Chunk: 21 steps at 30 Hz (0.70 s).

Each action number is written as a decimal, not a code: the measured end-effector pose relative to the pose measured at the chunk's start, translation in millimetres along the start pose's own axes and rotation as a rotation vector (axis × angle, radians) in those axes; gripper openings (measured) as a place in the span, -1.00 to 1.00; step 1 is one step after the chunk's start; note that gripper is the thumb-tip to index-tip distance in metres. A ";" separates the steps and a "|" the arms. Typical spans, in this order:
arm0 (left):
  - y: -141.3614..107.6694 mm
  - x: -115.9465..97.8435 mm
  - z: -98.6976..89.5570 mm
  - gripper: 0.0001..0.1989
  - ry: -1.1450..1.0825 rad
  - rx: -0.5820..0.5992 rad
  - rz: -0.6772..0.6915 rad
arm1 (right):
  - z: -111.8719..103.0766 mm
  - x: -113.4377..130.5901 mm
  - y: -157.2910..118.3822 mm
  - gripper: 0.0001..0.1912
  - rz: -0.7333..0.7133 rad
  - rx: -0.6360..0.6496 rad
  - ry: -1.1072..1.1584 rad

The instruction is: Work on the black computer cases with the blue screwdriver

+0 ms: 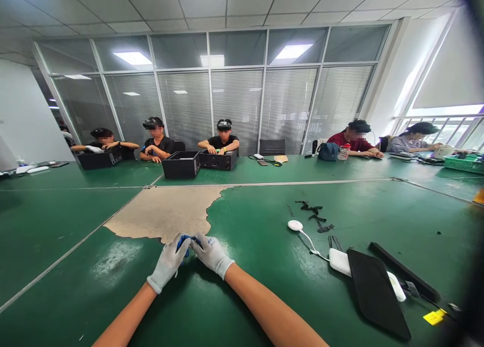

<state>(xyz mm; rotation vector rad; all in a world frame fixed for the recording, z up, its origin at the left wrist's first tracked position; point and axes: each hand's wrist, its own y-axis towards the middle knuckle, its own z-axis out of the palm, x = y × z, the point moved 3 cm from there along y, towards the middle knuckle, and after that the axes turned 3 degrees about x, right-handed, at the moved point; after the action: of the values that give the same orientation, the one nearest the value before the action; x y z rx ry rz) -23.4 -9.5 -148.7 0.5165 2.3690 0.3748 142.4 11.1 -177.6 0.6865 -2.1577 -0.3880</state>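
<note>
My left hand (169,262) and my right hand (212,254), both in white work gloves, meet low over the green table. A small blue object (184,242) shows between the fingers of the left glove; its kind is mostly hidden. The right fingers are pinched together against the same spot, where a dark bit shows at their tips. Just beyond the hands lies a bare beige patch (166,213) of tabletop with a ragged edge.
On the right lie small black plastic pieces (312,209), a white round puck with a cable (295,226), a white box (340,262), a black tablet-like slab (378,294) and a black bar (403,271). Across the table, several people sit near black boxes (181,165).
</note>
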 end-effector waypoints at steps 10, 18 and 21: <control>-0.4 14.2 8.2 -0.65 0.085 0.025 0.088 | 0.3 4.5 0.2 -0.78 0.010 -0.011 -0.155; -2.7 22.0 8.5 -0.67 0.172 -0.032 0.135 | -6.2 11.4 -1.5 -0.82 0.044 -0.001 -0.091; -3.3 20.9 6.7 -0.68 0.179 -0.036 0.134 | -5.2 11.3 -2.5 -0.81 0.023 0.020 -0.114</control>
<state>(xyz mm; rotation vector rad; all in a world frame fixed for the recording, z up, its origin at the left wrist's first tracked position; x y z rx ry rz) -34.3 -2.0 -166.5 0.6512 2.5003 0.5441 141.6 2.2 -168.7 0.6640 -2.2778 -0.4018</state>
